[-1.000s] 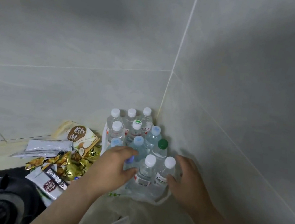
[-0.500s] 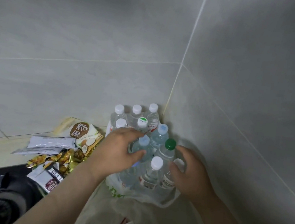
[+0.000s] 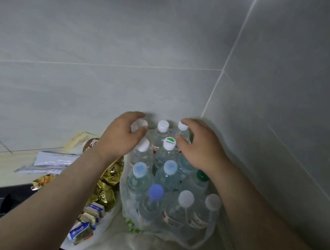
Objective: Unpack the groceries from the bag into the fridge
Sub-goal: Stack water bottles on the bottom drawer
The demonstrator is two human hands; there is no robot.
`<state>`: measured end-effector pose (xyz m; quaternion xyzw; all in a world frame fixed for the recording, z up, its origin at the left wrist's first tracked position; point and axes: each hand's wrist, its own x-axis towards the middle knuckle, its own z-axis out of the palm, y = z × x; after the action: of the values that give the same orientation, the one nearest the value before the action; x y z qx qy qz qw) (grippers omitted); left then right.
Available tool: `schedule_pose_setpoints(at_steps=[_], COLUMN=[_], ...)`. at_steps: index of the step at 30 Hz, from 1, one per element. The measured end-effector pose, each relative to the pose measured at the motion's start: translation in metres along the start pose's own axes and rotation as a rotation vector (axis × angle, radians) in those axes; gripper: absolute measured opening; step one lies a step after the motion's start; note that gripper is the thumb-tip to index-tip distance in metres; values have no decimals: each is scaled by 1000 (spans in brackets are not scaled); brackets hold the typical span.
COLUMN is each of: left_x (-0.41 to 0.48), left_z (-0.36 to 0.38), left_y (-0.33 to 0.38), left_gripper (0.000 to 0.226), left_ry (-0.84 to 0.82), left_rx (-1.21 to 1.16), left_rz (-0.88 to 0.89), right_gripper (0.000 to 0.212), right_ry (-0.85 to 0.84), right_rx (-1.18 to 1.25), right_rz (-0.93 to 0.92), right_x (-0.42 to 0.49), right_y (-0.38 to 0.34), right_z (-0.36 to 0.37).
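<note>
Nearby, gold snack packets (image 3: 105, 195) left of bottles (image 3: 169, 168), tiled wall (image 3: 106, 53) behind.

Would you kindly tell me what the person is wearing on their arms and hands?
Nothing shows on either: the left hand and right hand are ungloved, with no ring visible, and both forearms are bare, with no sleeve, watch or band in view.
</note>
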<state>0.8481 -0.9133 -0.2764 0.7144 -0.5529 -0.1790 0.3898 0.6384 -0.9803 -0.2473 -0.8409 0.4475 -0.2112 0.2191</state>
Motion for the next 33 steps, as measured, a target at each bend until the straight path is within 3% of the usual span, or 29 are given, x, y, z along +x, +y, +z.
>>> schedule_pose_setpoints(at_steps=[6, 9, 13, 15, 22, 33], left_x=[29, 32, 35, 35, 31, 24], left_z=[-2, -1, -1, -2, 1, -18], left_y=[-11, -12, -15, -18, -26, -13], left_gripper=[40, 26, 33, 37, 35, 30], left_ry=[-152, -227, -289, -281, -256, -105], left_rx=[-81, -166, -157, -142, -240, -289], left_rz=[-133, -132, -132, -136, -94, 7], right_gripper=[46, 36, 20, 9, 22, 8], right_ry=[-186, -240, -259, -283, -261, -74], right_rx=[-52, -180, -200, -175, -89, 7], right_rz=[16, 56, 144, 181, 237, 88], right_x=[47, 57, 69, 74, 79, 67], right_y=[-18, -21, -23, -20, -17, -34], right_z=[18, 25, 36, 45, 57, 23])
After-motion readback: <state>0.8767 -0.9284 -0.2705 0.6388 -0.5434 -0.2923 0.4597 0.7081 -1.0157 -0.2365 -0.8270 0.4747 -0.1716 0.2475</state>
